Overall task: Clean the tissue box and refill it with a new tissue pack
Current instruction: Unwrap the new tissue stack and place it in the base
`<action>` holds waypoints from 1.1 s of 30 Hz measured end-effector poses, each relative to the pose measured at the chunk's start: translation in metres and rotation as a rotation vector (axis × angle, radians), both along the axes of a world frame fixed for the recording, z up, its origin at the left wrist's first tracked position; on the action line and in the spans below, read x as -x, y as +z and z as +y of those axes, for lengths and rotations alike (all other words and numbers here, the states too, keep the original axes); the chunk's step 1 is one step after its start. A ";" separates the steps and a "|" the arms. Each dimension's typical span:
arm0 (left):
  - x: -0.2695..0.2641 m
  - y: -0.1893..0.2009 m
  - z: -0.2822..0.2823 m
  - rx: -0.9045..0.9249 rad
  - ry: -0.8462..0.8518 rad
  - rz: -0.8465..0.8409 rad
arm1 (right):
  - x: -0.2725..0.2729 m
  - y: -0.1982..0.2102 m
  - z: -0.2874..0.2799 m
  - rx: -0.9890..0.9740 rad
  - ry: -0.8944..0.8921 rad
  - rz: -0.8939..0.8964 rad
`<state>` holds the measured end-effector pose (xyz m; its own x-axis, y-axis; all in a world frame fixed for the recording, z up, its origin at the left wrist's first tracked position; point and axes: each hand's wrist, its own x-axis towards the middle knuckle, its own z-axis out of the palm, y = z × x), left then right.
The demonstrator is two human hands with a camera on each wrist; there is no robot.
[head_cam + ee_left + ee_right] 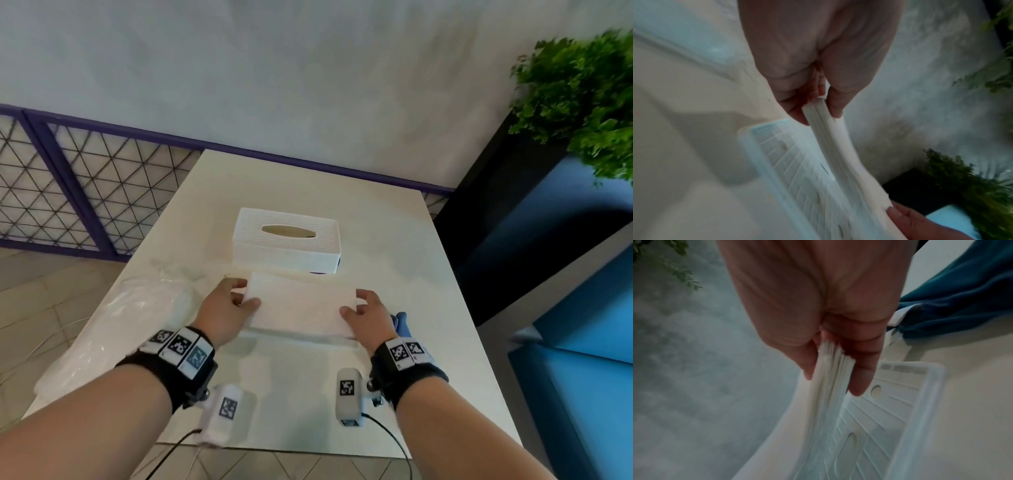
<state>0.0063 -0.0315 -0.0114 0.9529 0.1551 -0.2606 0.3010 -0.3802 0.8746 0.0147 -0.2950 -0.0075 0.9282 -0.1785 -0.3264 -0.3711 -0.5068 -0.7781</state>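
Observation:
Both my hands hold a white stack of tissues (301, 308) level above the table. My left hand (233, 301) pinches its left end and my right hand (363, 308) its right end. In the left wrist view, thumb and fingers of the left hand (818, 112) squeeze the stack (830, 146); in the right wrist view, the right hand (832, 379) grips the other end of the stack (828, 394). Just beneath lies the box's ribbed white base tray (890, 418) (793, 170). The white tissue box cover (286, 240), slot up, stands just behind.
A crumpled clear plastic wrapper (137, 315) lies on the white table (308, 394) to the left. A blue cloth (400, 320) sits behind my right hand. A blue seat (582, 308) and a green plant (582, 102) stand at the right.

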 end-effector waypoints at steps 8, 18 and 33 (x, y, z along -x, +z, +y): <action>-0.035 -0.016 -0.005 -0.032 -0.011 0.076 | -0.032 -0.017 0.006 0.141 -0.032 0.091; -0.022 0.005 0.017 -0.464 -0.055 -0.223 | -0.042 0.006 0.009 0.171 -0.009 0.080; 0.059 -0.009 0.143 -0.739 0.095 0.423 | -0.013 -0.027 0.101 0.743 0.657 0.201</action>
<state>-0.0524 0.1119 -0.0208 0.7725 0.4998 -0.3917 0.6059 -0.7648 0.2190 0.0272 -0.1942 -0.0350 0.8560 0.1266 -0.5012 0.0663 -0.9884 -0.1364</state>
